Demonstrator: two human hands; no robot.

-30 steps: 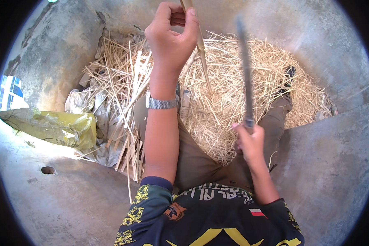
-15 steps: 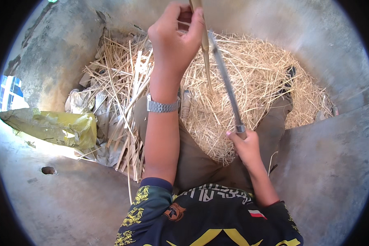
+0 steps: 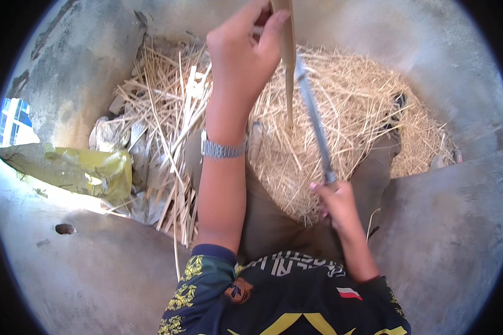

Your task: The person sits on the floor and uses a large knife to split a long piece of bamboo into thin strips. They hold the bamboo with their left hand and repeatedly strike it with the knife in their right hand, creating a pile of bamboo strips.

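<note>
At the top centre of the frame, the left hand [image 3: 247, 47] pinches a pale bamboo strip [image 3: 288, 51] between thumb and fingers, its back turned toward the camera. The strip hangs nearly upright from this grip; its upper end runs out of the frame, and its lower part narrows to a thin tip above the straw-coloured shavings. Right of centre, the right hand [image 3: 338, 205] is closed around the handle of a long-bladed knife [image 3: 314, 117], whose narrow grey blade slants toward the upper left. The blade's far end lies just beside the strip, though whether they touch cannot be told. A silver wristwatch [image 3: 223, 149] circles the left wrist. Across the upper middle and right, a heap of curly shavings [image 3: 363, 95] spreads around a dark shoe [image 3: 395, 109] and between the legs of the brown trousers [image 3: 279, 223]. Left of the left forearm, straight split strips [image 3: 165, 106] lie crisscrossed in a loose pile, some over crumpled greyish sheeting [image 3: 112, 137]. Farther left lies a translucent yellow sack [image 3: 106, 173], above a small dark hole [image 3: 65, 229] in the grey concrete surface [image 3: 95, 262].
</note>
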